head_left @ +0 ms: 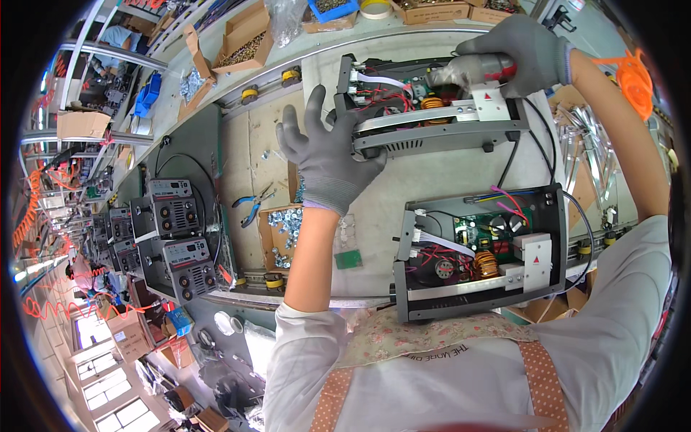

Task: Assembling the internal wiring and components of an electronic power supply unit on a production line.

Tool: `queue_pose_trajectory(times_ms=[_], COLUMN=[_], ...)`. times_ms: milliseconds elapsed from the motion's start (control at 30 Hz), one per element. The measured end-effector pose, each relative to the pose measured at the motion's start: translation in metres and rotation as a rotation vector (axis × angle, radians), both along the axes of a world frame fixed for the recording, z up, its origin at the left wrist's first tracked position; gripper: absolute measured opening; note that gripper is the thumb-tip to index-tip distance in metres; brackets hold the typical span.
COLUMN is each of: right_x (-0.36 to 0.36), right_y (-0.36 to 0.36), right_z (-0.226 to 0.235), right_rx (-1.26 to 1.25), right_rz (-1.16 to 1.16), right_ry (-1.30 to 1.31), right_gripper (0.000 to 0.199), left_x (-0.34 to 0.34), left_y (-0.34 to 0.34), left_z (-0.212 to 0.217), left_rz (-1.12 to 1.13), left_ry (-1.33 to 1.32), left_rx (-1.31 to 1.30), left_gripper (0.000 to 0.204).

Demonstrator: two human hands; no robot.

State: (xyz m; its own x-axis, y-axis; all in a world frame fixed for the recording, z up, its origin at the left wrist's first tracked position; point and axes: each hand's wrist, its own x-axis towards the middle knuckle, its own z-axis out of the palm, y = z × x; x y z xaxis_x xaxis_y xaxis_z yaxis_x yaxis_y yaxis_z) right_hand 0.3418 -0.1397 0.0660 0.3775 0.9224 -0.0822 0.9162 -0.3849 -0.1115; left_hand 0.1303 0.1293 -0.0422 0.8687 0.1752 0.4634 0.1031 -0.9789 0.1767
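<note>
An opened welding machine chassis point(439, 137) lies on the far part of the bench, with wires, a circuit board and a copper coil point(432, 103) showing inside. My left hand point(331, 155), in a grey glove, rests against its left end with the fingers spread. Above the chassis's far right part, my gloved right hand point(529, 56) is closed round a power screwdriver point(471, 70) with a red and greyish body. The tool's tip is blurred, so its contact point cannot be made out. A second open chassis point(475, 291) stands nearer to me.
Left of the near chassis are a small box of screws point(286, 234), blue-handled pliers point(250, 209) and a green board point(348, 259). Finished-looking machines point(187, 263) stand at the left. A cardboard box of screws point(245, 43) is at the back; metal strips point(586, 147) lie right.
</note>
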Motion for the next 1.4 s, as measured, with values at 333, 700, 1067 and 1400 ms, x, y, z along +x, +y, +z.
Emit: queue_pose_trajectory(times_ms=[333,700,1067,1400], right_x=[-0.183,-0.412,-0.428,-0.447], right_y=[-0.213,-0.345,-0.376,-0.408], right_z=[0.052,-0.008,-0.084,-0.062], right_rx=[0.135,0.101,-0.001,0.033], right_rz=[-0.720,-1.290,-1.308,-1.491], right_ry=[-0.329,0.027,0.347,0.663], right_gripper=[0.059,0.050,0.038,0.045], left_x=[0.011,0.190,0.217,0.205], left_y=[0.018,0.099,0.104,0.121], left_z=[-0.007,-0.042,-0.066,-0.051], left_rz=[-0.228,-0.306,-0.493,-0.554], left_ry=[0.030,0.418,0.373,0.386], left_rx=[-0.149,-1.169,-1.494,-1.058], left_gripper=[0.069,0.069,0.045,0.056])
